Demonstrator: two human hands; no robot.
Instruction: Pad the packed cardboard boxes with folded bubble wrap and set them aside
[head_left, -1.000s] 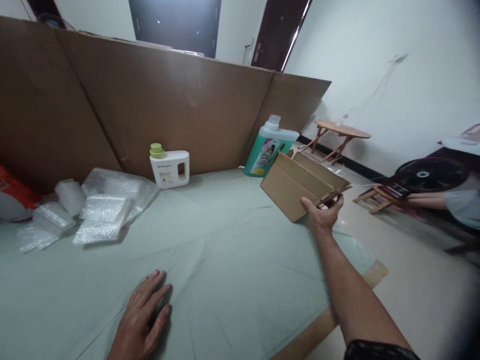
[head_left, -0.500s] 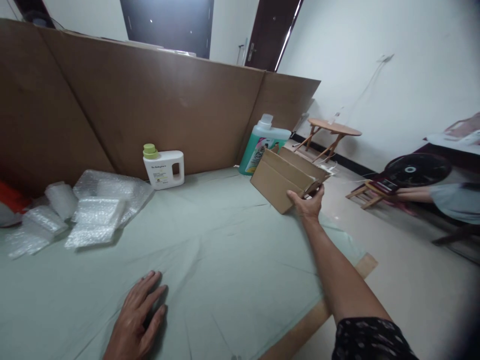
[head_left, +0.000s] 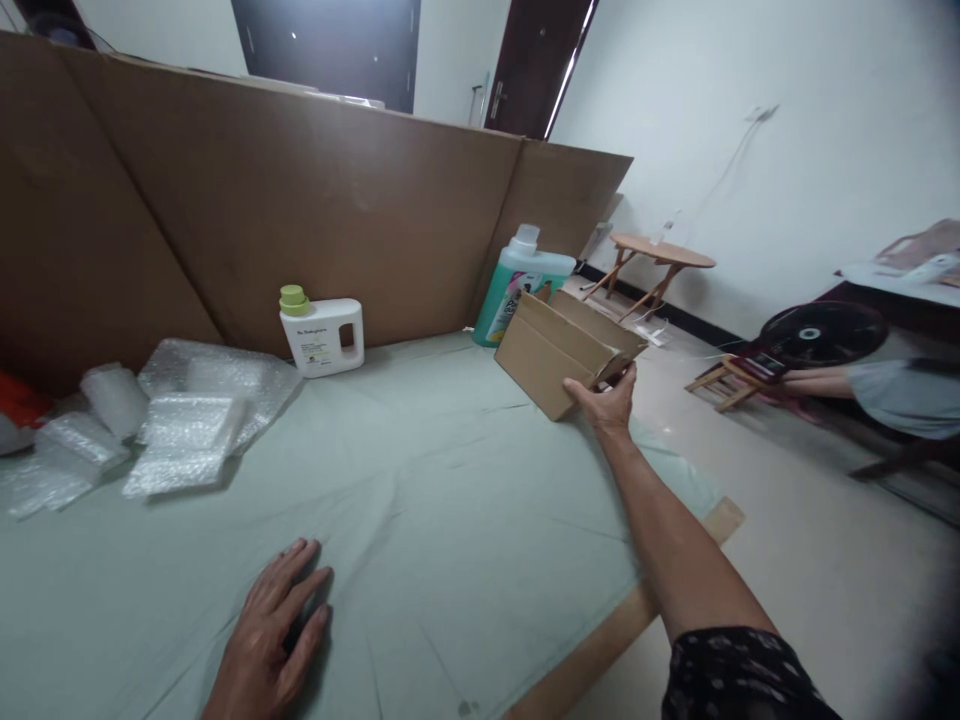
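Observation:
My right hand grips the near end of a small cardboard box, thumb on its side and fingers around the end. The box has its flaps up and sits tilted near the right edge of the table, in front of a teal detergent bottle whose lower right part it hides. Resting on the pale green cloth, my left hand has its fingers stretched out and holds nothing. Farther back stands a white bottle with a green cap. Bubble wrap lies in several pieces to the left.
A tall cardboard screen runs along the back of the table. Past the right edge are a tiled floor, a small wooden folding table, a black fan on a stool, and part of a seated person.
The whole view has shifted slightly to the left. My right hand keeps its hold on the box, and my left hand stays flat on the cloth.

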